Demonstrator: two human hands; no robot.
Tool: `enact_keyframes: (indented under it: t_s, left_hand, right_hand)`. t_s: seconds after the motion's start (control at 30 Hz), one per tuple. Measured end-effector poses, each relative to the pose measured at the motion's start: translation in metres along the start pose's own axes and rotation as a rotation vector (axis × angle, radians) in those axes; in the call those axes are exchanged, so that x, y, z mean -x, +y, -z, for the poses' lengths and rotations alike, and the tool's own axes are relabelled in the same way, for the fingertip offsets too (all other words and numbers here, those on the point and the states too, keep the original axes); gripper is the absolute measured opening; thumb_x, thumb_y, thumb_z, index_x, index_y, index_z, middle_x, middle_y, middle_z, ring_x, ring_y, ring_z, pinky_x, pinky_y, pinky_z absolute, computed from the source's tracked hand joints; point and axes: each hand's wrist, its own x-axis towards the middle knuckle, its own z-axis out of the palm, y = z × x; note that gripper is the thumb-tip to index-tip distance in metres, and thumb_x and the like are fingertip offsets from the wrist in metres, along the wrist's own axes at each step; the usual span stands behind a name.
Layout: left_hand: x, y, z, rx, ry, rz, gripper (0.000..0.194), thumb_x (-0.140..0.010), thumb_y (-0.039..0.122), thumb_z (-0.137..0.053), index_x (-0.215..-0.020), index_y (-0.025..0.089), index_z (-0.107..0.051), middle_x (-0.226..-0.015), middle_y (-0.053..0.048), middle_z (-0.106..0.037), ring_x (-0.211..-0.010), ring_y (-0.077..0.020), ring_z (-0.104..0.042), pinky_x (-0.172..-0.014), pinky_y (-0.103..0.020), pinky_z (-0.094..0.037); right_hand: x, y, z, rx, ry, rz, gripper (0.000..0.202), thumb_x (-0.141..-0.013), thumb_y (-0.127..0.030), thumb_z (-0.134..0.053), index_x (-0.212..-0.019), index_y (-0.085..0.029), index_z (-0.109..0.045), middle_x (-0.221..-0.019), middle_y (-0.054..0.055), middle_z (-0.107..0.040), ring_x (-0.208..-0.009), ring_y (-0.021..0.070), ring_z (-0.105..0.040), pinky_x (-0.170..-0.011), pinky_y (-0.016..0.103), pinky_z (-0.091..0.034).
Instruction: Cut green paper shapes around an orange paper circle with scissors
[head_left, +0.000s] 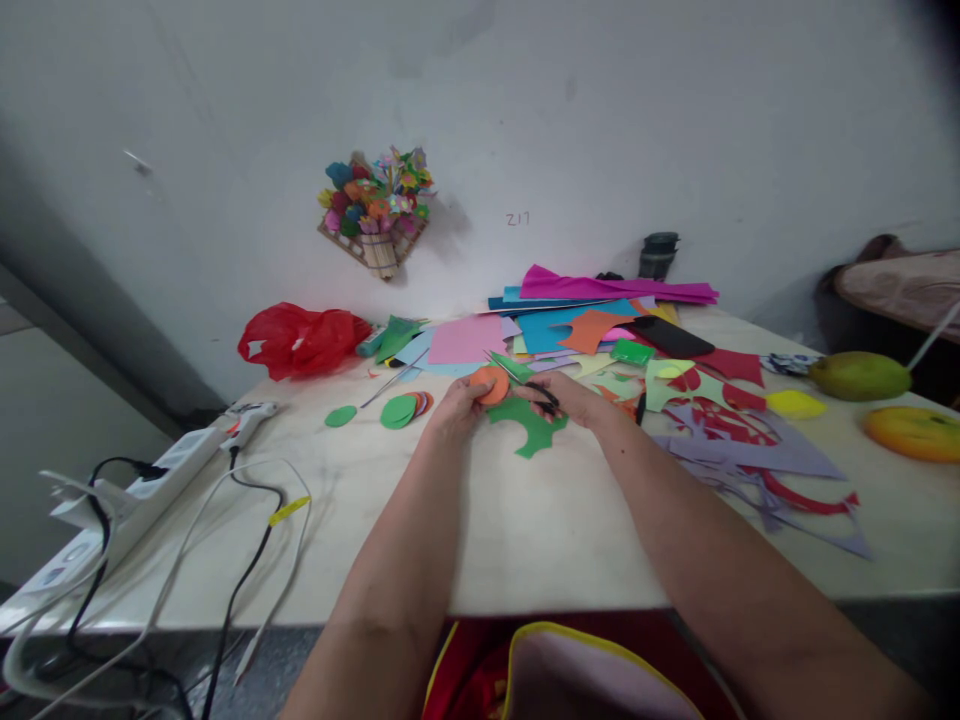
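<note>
My left hand [463, 402] pinches an orange disc [490, 385] near the middle of the table. Just right of it, my right hand [562, 394] is closed round the black handles of a pair of scissors [543, 396], whose blades point up and left behind the disc. Under both hands lies a green sheet scrap [529, 428] with curved cut-outs. To the left, a small pile of green, orange and purple discs [398, 411] rests on the table, with a single green disc [341, 416] beyond it.
A red plastic bag [300, 340] and a power strip [142, 500] with cables occupy the left. Coloured sheets [469, 341] and a black phone [671, 336] lie at the back. Purple and red scraps [795, 450] and two fruits [859, 376] are on the right.
</note>
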Motion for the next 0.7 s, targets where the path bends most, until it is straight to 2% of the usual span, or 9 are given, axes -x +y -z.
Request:
enact_keyframes:
  t_s: [0.33, 0.7]
  left_hand:
    - [-0.0003, -0.0023, 0.0009, -0.014, -0.018, -0.023, 0.019, -0.067, 0.01, -0.078, -0.083, 0.011, -0.068, -0.074, -0.007, -0.072, -0.074, -0.0214, -0.072, -0.072, -0.029, -0.058]
    - [0.0, 0.003, 0.006, -0.053, -0.05, 0.027, 0.023, -0.066, 0.012, -0.077, -0.087, 0.008, -0.069, -0.079, -0.012, -0.073, -0.074, -0.0241, -0.072, -0.065, -0.03, -0.058]
  right_hand:
    - [0.0004, -0.0011, -0.0006, 0.014, 0.008, -0.001, 0.043, -0.076, -0.053, -0.071, -0.063, -0.019, -0.05, -0.049, -0.002, -0.054, -0.037, 0.0069, -0.043, -0.035, 0.022, -0.024]
    - [0.0037, -0.0062, -0.0017, -0.025, 0.015, -0.022, 0.043, -0.073, -0.051, -0.074, -0.06, -0.018, -0.05, -0.048, -0.003, -0.05, -0.037, 0.0062, -0.039, -0.036, 0.022, -0.026]
